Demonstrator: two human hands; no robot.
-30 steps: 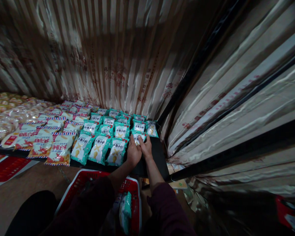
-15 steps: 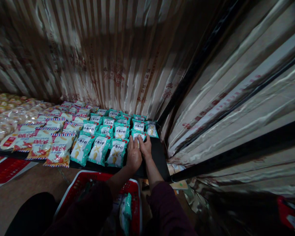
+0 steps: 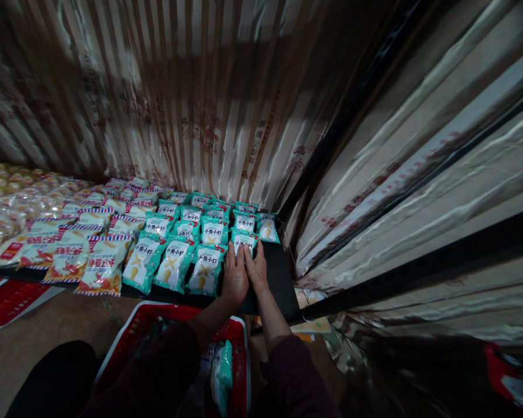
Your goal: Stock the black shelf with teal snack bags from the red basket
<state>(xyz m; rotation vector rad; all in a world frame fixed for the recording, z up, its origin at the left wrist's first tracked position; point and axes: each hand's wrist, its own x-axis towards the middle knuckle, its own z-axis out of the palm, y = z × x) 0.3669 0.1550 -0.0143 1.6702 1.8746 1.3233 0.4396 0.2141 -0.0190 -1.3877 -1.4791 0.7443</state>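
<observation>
Side by side, my left hand (image 3: 235,280) and my right hand (image 3: 257,270) lie with outstretched fingers on the lower part of a teal-and-white snack bag (image 3: 244,237). Their fingertips touch its front, and the hands cover its bottom end. Neither hand is wrapped around it. Left of my left hand, another teal snack bag (image 3: 206,270) leans in the front row. Behind my fingers stands a further teal bag (image 3: 245,221), and one more (image 3: 268,228) sits at the far right end. All of them rest on a black shelf (image 3: 279,278).
Red-and-white snack bags (image 3: 107,264) and clear-wrapped packs (image 3: 9,215) fill the shelf leftwards. Below its front edge is a red basket (image 3: 131,328) holding teal bags (image 3: 221,371). A dark frame bar (image 3: 401,270) and draped sheeting (image 3: 226,98) bound the right and back.
My hands have drawn slightly toward me along the bag, and more of its printed front shows above my fingertips. The other bags stay in place; the view has shifted a little.
</observation>
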